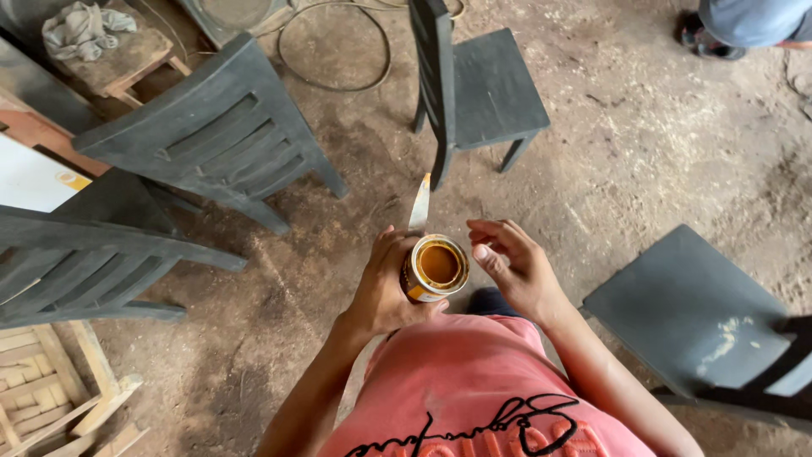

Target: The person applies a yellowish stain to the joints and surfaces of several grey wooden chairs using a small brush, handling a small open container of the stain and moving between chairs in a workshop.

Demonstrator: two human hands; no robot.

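My left hand grips a small open tin with an orange-brown paste inside. The same hand also holds a flat putty knife, whose blade sticks up past the tin toward the floor ahead. My right hand hovers just right of the tin with fingers spread and holds nothing. My pink shirt fills the bottom of the view.
Dark grey wooden chairs stand around me: one ahead, one upper left, one at the left, one at the right. A cable loops on the dusty floor. Another person's foot shows at the top right. A wooden frame lies at the lower left.
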